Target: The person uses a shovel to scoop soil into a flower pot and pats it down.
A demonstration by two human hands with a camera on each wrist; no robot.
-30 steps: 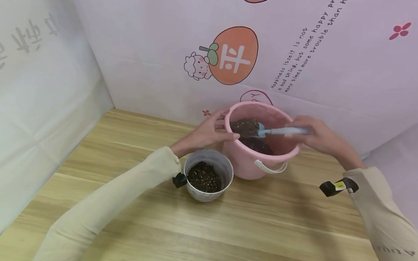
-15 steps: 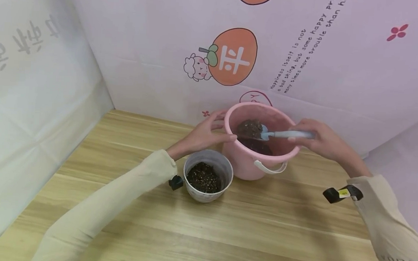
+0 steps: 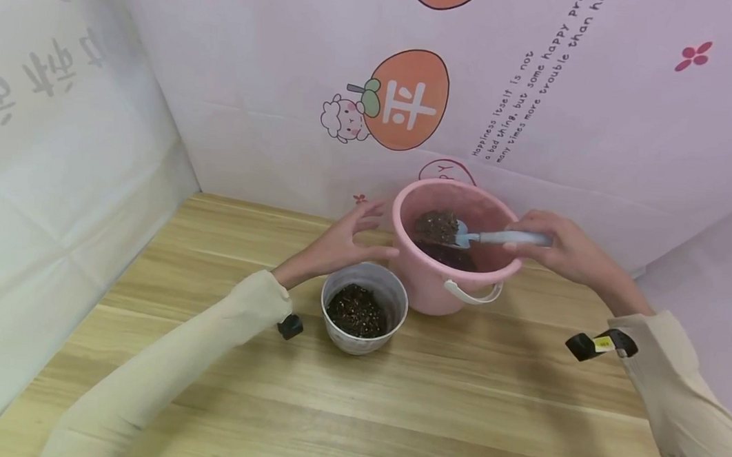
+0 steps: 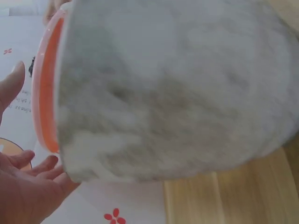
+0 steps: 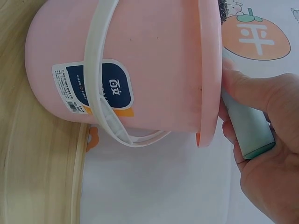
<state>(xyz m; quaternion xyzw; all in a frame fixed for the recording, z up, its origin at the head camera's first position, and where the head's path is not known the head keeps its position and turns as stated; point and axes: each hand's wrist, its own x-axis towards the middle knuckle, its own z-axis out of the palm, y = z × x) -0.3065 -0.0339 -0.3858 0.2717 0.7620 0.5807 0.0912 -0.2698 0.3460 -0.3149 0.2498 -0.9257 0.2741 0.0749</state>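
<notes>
My right hand (image 3: 554, 247) grips the pale blue handle of a small trowel (image 3: 507, 237) over the right side of a pink bucket (image 3: 428, 287). The trowel's blade carries a heap of dark soil (image 3: 437, 227) inside the bucket's mouth, above more soil lower down. My left hand (image 3: 343, 244) is just left of the bucket's rim, fingers spread and holding nothing. Below that hand stands a whitish plastic pot (image 3: 362, 346), partly filled with dark potting soil (image 3: 357, 312). In the left wrist view the pot's smudged wall (image 4: 177, 93) hides most of the bucket.
Both containers stand on a wood-grain table (image 3: 394, 409), the bucket near its back edge. A white printed sheet (image 3: 254, 112) hangs close behind the bucket. The bucket's white handle (image 3: 474, 294) hangs down at its front. Wrist straps with black cameras (image 3: 290, 326) sit at both sleeves.
My left hand has let go of the bucket's rim and moved left and slightly down. The loaded trowel has shifted slightly right in the bucket with my right hand.
</notes>
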